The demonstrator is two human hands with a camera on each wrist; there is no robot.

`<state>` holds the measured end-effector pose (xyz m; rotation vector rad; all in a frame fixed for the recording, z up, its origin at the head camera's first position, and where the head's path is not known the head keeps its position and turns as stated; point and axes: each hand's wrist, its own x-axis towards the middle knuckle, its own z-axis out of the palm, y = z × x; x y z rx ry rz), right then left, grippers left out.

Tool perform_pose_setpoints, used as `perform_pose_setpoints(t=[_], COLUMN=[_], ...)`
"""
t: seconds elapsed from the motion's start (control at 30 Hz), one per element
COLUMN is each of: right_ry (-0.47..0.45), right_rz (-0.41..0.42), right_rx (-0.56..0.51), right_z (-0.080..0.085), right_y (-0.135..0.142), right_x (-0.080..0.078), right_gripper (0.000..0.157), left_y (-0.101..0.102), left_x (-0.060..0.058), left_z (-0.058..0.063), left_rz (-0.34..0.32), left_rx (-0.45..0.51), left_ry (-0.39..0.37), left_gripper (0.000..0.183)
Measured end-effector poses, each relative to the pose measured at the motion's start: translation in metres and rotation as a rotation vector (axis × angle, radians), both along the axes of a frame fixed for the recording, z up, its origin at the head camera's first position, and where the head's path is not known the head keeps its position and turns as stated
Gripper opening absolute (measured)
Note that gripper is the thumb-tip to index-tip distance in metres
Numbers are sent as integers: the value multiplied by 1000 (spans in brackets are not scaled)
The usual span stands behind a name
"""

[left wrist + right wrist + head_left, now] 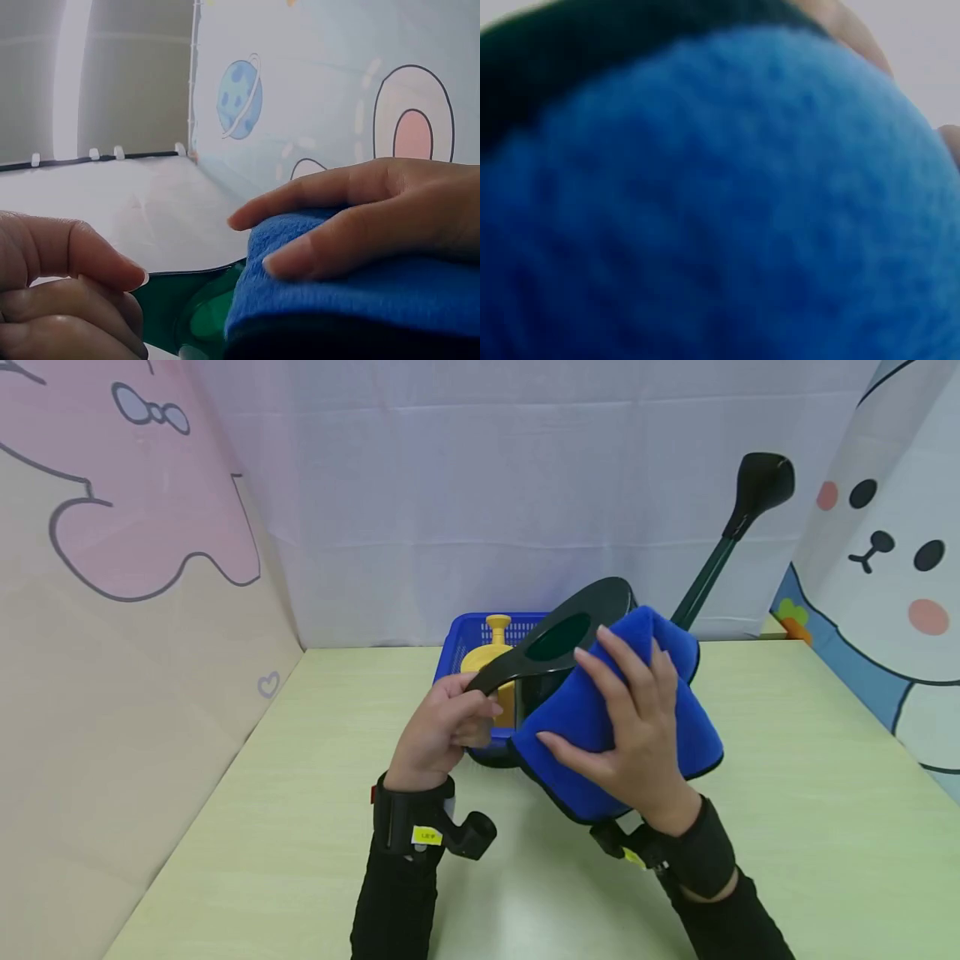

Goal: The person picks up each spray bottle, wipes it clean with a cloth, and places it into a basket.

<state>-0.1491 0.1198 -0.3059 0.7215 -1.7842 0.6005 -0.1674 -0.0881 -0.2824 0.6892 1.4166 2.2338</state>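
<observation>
A dark green watering can [573, 639] with a black rim and a long spout is held tilted above the table. My left hand [450, 727] grips the black end of its handle. My right hand [637, 718] holds a blue cloth [555, 735] with dark edging against the can's body, thumb and fingers spread around it. The cloth covers much of the body. At the upper right, the spout ends in a black head [765, 485]. In the left wrist view, the green inside of the can [214, 311] shows beside the cloth. Blue cloth fills most of the right wrist view.
Behind the can stands a blue plastic basket [457, 643] holding a yellow object with a knob [497, 625]. A rounded black object [491, 757] shows at the basket's front. The pale table [315, 827] meets a white curtain [450, 485] at the back and printed side panels.
</observation>
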Motion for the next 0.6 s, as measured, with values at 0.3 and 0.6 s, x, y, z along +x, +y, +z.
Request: perform_pose_setpoints(t=[0.3, 0.6], right_ry=[-304, -359], right_rz=[149, 118], right_rx=[-300, -228], right_z=[9, 1], right_y=[30, 31], right_x=[-6, -18], right_gripper=[78, 83], left_y=[-4, -8], left_x=[1, 0], left_z=[0, 1], left_rz=[-15, 43], left_rx=[-26, -53], left_ry=[5, -17], left_gripper=[17, 12])
